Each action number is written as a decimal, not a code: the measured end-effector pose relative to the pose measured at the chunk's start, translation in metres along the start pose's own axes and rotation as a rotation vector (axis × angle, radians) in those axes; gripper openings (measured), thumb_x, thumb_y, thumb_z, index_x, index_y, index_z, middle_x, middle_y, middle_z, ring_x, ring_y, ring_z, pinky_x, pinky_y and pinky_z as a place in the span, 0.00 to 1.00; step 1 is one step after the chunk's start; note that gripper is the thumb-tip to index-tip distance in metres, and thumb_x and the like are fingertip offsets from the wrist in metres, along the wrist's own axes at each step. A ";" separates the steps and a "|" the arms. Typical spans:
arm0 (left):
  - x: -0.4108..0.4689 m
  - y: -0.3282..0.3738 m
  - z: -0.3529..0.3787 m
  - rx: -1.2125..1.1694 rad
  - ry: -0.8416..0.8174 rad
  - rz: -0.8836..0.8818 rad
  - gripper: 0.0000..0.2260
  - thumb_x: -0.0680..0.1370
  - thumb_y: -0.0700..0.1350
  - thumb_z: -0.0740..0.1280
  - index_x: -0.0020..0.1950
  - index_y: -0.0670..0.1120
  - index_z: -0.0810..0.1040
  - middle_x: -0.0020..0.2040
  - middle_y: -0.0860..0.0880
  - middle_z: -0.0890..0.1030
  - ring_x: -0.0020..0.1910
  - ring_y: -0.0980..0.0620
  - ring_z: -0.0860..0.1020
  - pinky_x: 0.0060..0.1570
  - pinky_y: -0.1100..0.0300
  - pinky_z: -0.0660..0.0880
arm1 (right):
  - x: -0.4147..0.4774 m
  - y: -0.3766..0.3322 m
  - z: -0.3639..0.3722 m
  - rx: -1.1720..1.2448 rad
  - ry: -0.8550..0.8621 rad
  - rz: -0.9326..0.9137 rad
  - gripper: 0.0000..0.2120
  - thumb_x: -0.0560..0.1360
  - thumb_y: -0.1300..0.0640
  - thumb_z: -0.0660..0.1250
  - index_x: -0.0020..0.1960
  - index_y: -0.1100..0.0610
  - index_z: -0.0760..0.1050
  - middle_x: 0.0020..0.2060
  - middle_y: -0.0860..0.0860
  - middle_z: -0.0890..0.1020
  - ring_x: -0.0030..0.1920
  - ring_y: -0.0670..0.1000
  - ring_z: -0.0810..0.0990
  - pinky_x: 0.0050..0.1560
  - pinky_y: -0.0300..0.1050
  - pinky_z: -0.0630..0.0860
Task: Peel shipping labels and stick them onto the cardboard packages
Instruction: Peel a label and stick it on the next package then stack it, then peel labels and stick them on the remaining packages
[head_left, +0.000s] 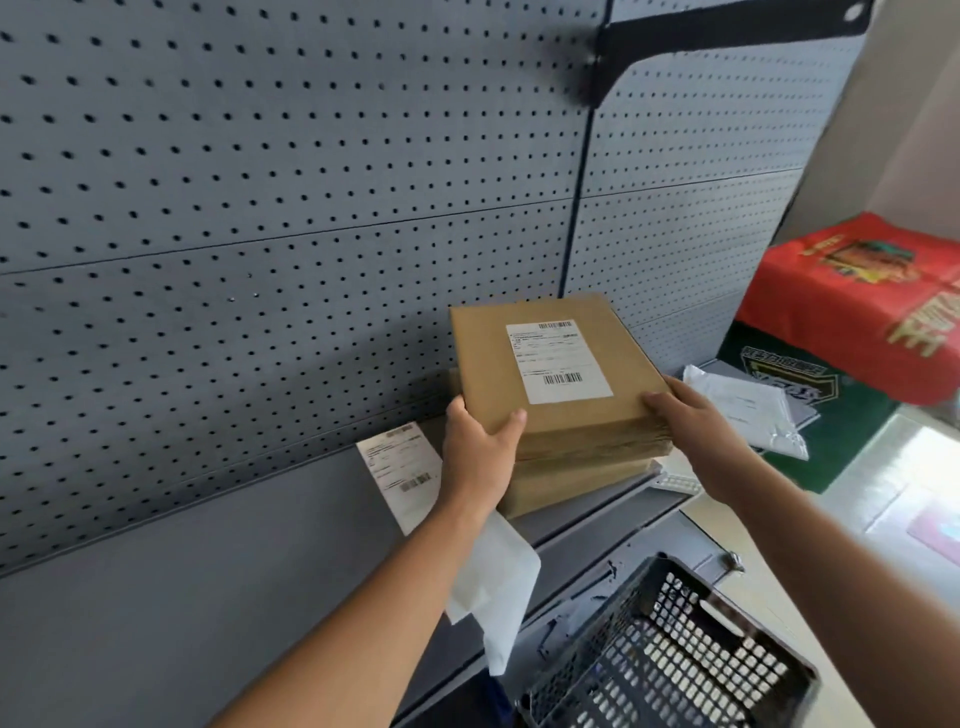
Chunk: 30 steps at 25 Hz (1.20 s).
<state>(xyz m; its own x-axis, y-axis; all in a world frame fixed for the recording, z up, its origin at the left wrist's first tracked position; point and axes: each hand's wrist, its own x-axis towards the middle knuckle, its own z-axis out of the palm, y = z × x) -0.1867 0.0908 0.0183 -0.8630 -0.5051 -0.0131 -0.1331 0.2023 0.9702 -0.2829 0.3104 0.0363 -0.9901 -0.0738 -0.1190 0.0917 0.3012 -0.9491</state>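
From the head camera, both hands are on a stack of cardboard packages (561, 415) that sits on a grey shelf (208, 571) in front of a pegboard wall (260, 182). The left hand (480, 452) has its grip closed on the stack's near left corner, thumb on top and fingers down the side. The right hand (696, 421) has its grip closed on the near right corner, thumb on the top face. Between the two grips, a little beyond them, a white shipping label (558, 361) lies stuck flat on the top package.

Just left of the left grip, a second label sheet (402, 475) lies on the shelf. Under the left wrist, white backing paper (498, 587) hangs over the shelf edge. Below the right forearm stands a dark plastic basket (670, 660). Right of the right grip lies a white poly mailer (748, 410), with a red box (852, 306) beyond it.
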 end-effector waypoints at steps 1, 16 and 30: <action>0.003 0.002 0.007 0.027 -0.001 -0.002 0.32 0.77 0.54 0.71 0.76 0.42 0.64 0.68 0.45 0.77 0.62 0.49 0.77 0.60 0.57 0.74 | 0.009 0.006 -0.004 0.001 -0.005 0.017 0.20 0.79 0.49 0.64 0.71 0.50 0.72 0.60 0.52 0.79 0.60 0.54 0.77 0.65 0.55 0.72; 0.003 0.020 -0.052 0.418 0.093 0.175 0.32 0.81 0.61 0.61 0.81 0.49 0.58 0.81 0.49 0.62 0.77 0.48 0.65 0.73 0.46 0.66 | 0.001 -0.028 0.011 -0.594 0.121 -0.433 0.24 0.79 0.46 0.64 0.74 0.50 0.68 0.73 0.52 0.69 0.72 0.55 0.67 0.69 0.56 0.67; -0.174 -0.001 -0.408 0.625 0.715 0.026 0.25 0.83 0.60 0.58 0.79 0.54 0.61 0.78 0.57 0.66 0.75 0.53 0.66 0.67 0.57 0.64 | -0.179 -0.143 0.335 -0.466 -0.507 -1.015 0.23 0.78 0.46 0.64 0.72 0.49 0.71 0.70 0.46 0.72 0.71 0.52 0.70 0.66 0.52 0.71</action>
<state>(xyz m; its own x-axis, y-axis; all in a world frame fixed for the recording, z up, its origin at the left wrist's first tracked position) 0.1622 -0.1637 0.1179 -0.3940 -0.8462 0.3587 -0.5336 0.5283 0.6604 -0.0833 -0.0379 0.0955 -0.4277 -0.8032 0.4147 -0.8467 0.1954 -0.4949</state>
